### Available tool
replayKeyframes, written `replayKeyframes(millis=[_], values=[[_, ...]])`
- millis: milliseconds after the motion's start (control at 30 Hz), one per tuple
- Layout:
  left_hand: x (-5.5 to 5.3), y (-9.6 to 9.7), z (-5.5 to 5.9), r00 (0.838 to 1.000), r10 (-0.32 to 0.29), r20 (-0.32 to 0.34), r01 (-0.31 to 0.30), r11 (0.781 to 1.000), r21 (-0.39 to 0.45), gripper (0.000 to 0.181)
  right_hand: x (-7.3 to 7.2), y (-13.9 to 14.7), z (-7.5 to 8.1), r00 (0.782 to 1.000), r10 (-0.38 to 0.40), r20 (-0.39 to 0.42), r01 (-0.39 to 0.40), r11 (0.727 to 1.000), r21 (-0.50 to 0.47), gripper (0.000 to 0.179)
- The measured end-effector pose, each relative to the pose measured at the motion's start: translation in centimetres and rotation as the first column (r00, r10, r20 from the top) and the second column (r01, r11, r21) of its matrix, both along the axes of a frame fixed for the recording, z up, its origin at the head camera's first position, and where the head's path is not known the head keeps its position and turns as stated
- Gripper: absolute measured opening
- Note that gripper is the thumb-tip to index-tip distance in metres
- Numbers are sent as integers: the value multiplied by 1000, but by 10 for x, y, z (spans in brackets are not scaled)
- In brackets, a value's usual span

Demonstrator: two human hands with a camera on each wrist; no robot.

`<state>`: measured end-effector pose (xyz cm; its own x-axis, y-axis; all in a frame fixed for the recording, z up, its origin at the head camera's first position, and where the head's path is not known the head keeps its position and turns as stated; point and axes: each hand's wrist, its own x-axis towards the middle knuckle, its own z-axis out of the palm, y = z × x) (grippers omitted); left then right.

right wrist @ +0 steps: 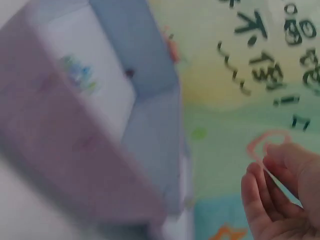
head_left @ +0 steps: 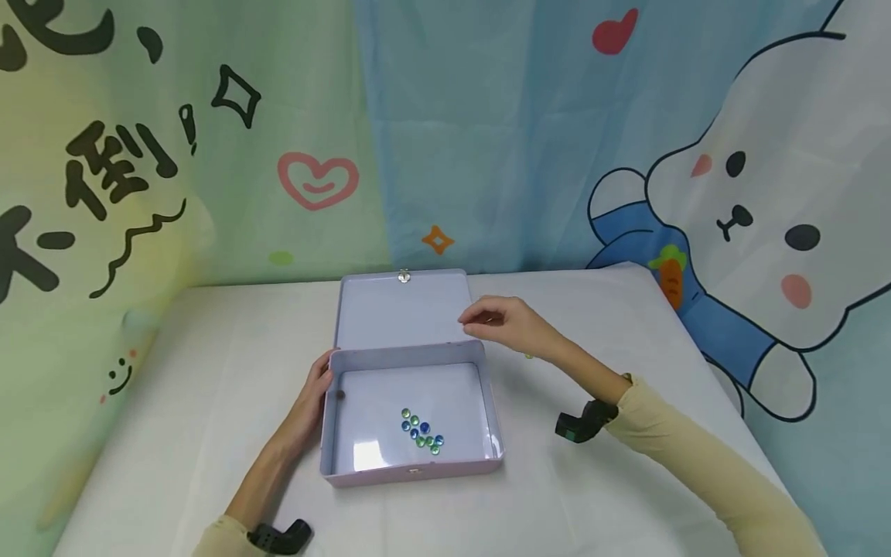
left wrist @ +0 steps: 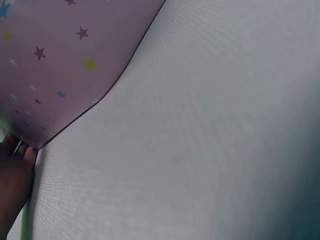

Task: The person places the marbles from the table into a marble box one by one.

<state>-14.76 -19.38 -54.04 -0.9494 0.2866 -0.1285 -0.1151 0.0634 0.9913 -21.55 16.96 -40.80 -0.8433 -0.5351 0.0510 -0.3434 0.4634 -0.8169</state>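
Note:
A lilac tin box (head_left: 411,473) stands with its hinged lid (head_left: 404,309) laid back behind it. Several green and blue glass marbles (head_left: 425,427) lie on its floor. My left hand (head_left: 309,402) holds the box at its back left corner, and in the left wrist view the fingers (left wrist: 29,154) reach around that corner. Above the right side of the lid hovers my right hand (head_left: 504,321), its fingers loosely bent and the thumb close to them. Nothing shows between those fingertips in the right wrist view.
A yellow-green marble (head_left: 529,356) lies on the white tablecloth (head_left: 585,333), partly behind the right forearm. One small dark spot (head_left: 340,394) marks the box's left inner wall. A printed curtain (head_left: 445,139) hangs behind the table.

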Motion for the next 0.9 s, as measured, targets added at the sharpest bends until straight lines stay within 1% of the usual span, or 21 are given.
replayKeyframes(millis=[67,133,167,233,333,400,433,633,767,900], values=[[-1,0,0,1000,7,2,-7,1000,-2,52,-3,16,-10,998,-47,-51,51,996,78,21],[-1,0,0,1000,7,4,-7,1000,-5,52,-6,31,-21,992,-60,-115,80,980,180,20],[-2,-1,0,1000,7,6,-7,1000,-4,52,-8,39,-27,989,-55,-141,87,968,234,19],[-2,-1,0,1000,8,7,-8,1000,-2,53,-12,54,-38,985,-29,-168,86,936,341,19],[-1,-1,0,1000,3,6,-3,1000,-3,53,-16,71,-52,988,3,-154,67,894,444,20],[-1,-2,-1,1000,2,8,-2,1000,-3,53,-17,79,-58,990,22,-136,45,880,473,20],[-1,-2,-1,1000,0,8,0,1000,-5,53,-17,82,-61,991,31,-131,36,877,479,19],[-1,-1,-1,1000,-1,11,1,1000,-4,53,-17,89,-71,986,87,-141,-13,888,460,14],[-1,0,-1,1000,7,9,-7,1000,-4,52,-18,87,-75,985,98,-141,-22,886,463,14],[0,0,0,1000,14,10,-14,1000,-1,52,-18,85,-79,984,94,-153,-13,885,465,11]])
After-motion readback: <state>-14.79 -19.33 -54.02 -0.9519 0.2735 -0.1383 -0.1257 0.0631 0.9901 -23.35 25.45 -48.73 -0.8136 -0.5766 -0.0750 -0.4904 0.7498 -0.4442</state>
